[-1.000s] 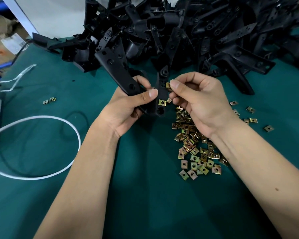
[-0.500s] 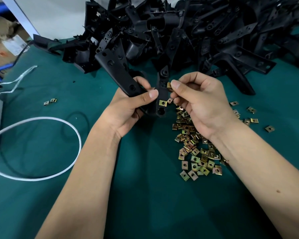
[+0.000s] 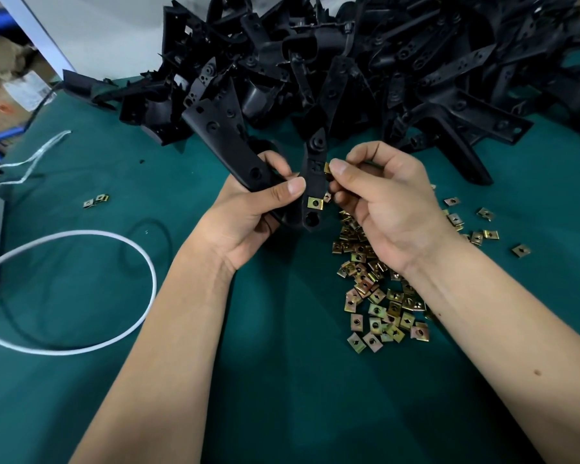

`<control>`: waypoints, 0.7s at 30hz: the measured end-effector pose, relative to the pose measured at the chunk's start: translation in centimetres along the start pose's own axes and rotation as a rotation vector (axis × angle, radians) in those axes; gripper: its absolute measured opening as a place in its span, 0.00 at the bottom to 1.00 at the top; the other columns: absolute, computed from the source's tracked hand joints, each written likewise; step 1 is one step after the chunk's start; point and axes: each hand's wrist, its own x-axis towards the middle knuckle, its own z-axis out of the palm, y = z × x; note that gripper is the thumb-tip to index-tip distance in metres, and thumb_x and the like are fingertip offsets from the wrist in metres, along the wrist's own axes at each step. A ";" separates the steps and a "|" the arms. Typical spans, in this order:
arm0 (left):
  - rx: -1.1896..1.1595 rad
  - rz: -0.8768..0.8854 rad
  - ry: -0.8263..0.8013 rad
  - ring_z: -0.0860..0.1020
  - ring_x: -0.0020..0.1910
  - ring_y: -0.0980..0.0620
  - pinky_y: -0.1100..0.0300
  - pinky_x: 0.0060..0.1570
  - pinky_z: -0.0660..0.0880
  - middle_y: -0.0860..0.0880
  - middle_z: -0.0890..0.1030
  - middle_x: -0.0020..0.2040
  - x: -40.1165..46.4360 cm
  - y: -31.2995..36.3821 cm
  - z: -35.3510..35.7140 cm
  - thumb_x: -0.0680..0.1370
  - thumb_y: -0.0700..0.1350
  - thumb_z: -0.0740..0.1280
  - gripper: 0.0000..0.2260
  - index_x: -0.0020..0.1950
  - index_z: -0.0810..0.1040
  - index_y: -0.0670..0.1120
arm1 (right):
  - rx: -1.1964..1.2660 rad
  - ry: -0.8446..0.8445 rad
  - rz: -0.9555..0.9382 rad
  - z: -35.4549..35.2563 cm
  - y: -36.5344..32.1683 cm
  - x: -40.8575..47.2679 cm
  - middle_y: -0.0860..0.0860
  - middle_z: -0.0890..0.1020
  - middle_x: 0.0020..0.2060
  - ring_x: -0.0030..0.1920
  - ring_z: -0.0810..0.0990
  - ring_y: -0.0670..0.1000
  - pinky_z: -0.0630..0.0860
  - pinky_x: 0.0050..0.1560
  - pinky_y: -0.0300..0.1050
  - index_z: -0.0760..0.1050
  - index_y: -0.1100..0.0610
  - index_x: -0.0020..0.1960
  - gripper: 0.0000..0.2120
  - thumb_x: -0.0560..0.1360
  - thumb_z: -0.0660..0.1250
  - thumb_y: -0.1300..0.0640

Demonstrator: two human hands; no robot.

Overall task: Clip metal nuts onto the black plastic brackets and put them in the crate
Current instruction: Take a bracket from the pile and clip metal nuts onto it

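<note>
— Now, what does each hand hold?

— From my remote seat I read it so: the left hand (image 3: 248,216) grips a black bracket (image 3: 228,145), thumb pressed across its near end and fingers curled behind. The bracket has two arms that meet low in that hand; the right arm (image 3: 315,182) stands nearly upright between the two hands. The right hand (image 3: 385,209) pinches a small brass nut (image 3: 327,167) between thumb and forefinger, touching the right edge of that upright arm.

— Is any nut already on the bracket?

— One clipped nut (image 3: 314,203) sits on the lower part of the upright arm, just above a round hole.

— And the remaining parts?

— A loose heap of nuts (image 3: 379,296) lies on the green table (image 3: 282,380) below the right wrist, with a few scattered further right and two nuts (image 3: 96,200) well apart at the left. A large pile of brackets (image 3: 365,61) fills the far side of the table. A white cable (image 3: 114,242) loops at the left. I cannot see any crate.
</note>
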 end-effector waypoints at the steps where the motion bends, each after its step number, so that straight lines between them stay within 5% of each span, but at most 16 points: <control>1: 0.001 -0.001 -0.003 0.81 0.40 0.50 0.56 0.39 0.80 0.48 0.82 0.40 0.0 0.0 0.0 0.74 0.35 0.70 0.08 0.45 0.73 0.45 | -0.013 -0.006 -0.005 -0.1 -0.1 0.0 0.51 0.81 0.35 0.35 0.81 0.47 0.77 0.37 0.38 0.74 0.58 0.45 0.10 0.77 0.71 0.70; 13: 0.011 -0.154 -0.072 0.81 0.35 0.53 0.61 0.34 0.79 0.49 0.79 0.35 -0.7 0.8 0.7 0.73 0.35 0.73 0.10 0.41 0.72 0.44 | -0.088 -0.118 0.015 -0.6 -0.4 0.0 0.51 0.81 0.33 0.32 0.79 0.47 0.73 0.31 0.37 0.70 0.55 0.42 0.14 0.75 0.72 0.68; 21: -0.061 -0.152 -0.056 0.79 0.41 0.50 0.57 0.41 0.80 0.47 0.80 0.40 -0.6 0.5 1.9 0.74 0.38 0.71 0.09 0.40 0.72 0.46 | -0.052 -0.129 0.032 -0.5 -1.3 0.0 0.50 0.81 0.34 0.30 0.77 0.44 0.72 0.30 0.35 0.77 0.57 0.48 0.11 0.68 0.75 0.59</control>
